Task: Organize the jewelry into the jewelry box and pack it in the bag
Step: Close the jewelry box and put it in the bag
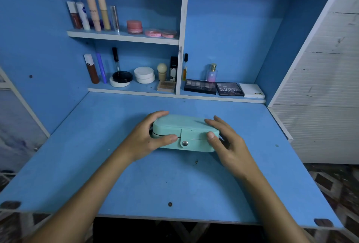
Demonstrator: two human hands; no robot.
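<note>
Jewelry box [185, 133] sat closed, mint green, snap tab fastened, mid blue bench [174, 180] | left hand [147, 137] gripped its left end, thumb on the front | right hand [226, 141] clasped its right end, thumb on the front | makeup palettes [213, 87] on the shelf behind

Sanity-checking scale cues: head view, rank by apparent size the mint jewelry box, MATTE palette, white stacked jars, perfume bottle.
1. mint jewelry box, though nearest the camera
2. MATTE palette
3. white stacked jars, close to the palette, unsure
4. perfume bottle
</note>
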